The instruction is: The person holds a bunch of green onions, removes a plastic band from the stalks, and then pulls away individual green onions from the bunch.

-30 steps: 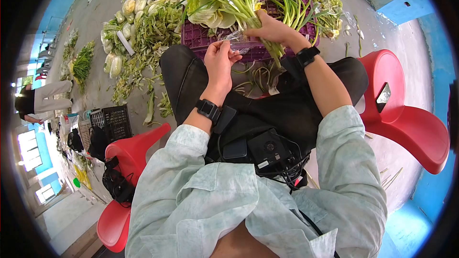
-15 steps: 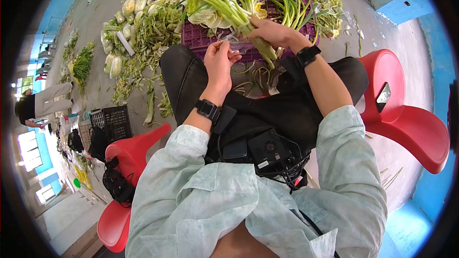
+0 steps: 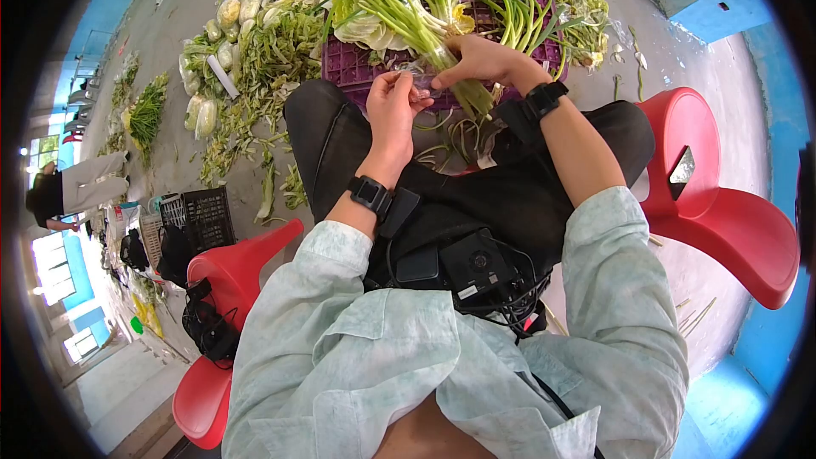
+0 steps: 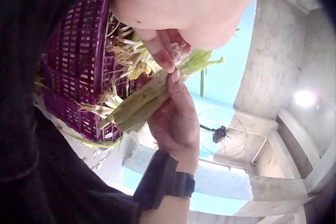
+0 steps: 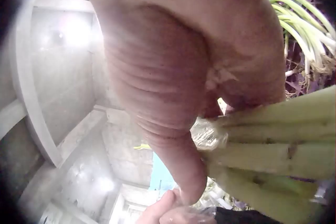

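Right grip (image 3: 486, 59) has shifted, its thumb (image 3: 445, 77) touching left grip (image 3: 391, 116).

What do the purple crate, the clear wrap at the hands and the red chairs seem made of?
Purple crate: likely moulded, satin plastic, from its regular lattice walls.
Clear wrap: probably thin, glossy plastic film, crinkled with highlights.
Red chairs: apparently smooth plastic, given seamless curves.

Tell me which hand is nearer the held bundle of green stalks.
Right: the right hand grips the bundle of green stalks; the left hand is just left of it, pinching clear plastic.
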The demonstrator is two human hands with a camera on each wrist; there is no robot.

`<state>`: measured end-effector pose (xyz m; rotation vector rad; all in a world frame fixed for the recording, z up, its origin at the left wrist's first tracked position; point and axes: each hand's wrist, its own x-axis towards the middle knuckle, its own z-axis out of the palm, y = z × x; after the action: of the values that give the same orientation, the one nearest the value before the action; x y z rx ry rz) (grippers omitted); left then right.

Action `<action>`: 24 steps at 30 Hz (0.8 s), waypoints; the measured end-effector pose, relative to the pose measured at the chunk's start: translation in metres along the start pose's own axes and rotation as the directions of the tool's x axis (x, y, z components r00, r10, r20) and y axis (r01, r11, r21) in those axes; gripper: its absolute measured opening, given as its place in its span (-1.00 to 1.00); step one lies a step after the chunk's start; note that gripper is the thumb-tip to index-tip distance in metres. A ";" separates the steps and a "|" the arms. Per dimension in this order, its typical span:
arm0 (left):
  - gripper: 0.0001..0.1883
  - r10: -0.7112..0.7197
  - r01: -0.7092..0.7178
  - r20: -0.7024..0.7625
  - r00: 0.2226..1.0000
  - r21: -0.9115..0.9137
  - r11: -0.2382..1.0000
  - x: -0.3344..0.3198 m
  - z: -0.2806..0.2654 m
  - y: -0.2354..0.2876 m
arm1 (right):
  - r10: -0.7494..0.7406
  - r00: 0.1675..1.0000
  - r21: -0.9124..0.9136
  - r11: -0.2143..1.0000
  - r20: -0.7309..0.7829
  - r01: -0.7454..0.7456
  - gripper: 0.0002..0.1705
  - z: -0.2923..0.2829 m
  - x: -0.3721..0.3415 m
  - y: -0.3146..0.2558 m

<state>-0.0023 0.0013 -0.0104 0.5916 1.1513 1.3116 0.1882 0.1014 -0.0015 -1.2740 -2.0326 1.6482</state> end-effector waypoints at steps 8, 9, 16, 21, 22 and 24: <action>-0.89 0.028 -0.028 0.043 0.999 0.011 1.000 -0.001 0.002 -0.002 | -0.026 1.000 0.205 0.979 0.014 0.023 -0.28 0.006 0.002 0.005; -0.89 0.034 -0.034 0.044 0.998 0.012 0.999 0.000 0.001 -0.002 | -0.024 1.000 0.142 0.990 -0.003 0.024 -0.27 0.005 0.001 0.002; -0.87 0.059 -0.060 0.032 0.998 0.015 0.998 0.000 0.000 -0.002 | -0.070 0.997 0.086 0.994 -0.027 0.072 -0.16 0.009 0.001 -0.003; -0.86 0.057 -0.057 0.020 0.998 0.007 0.998 0.000 0.000 -0.002 | -0.081 0.996 0.125 0.989 -0.023 0.083 -0.10 0.010 0.002 -0.003; -0.86 0.053 -0.053 0.017 0.998 0.007 0.999 0.000 0.000 -0.001 | -0.079 0.997 0.144 0.986 -0.024 0.081 -0.12 0.011 0.001 -0.004; -0.86 0.047 -0.047 0.013 0.999 0.009 0.999 -0.001 0.001 0.000 | -0.039 0.999 0.280 0.959 -0.010 0.040 -0.21 0.011 0.003 -0.004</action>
<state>-0.0014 0.0005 -0.0101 0.6360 1.1399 1.3413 0.1775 0.0962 -0.0031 -1.1288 -1.7308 1.8334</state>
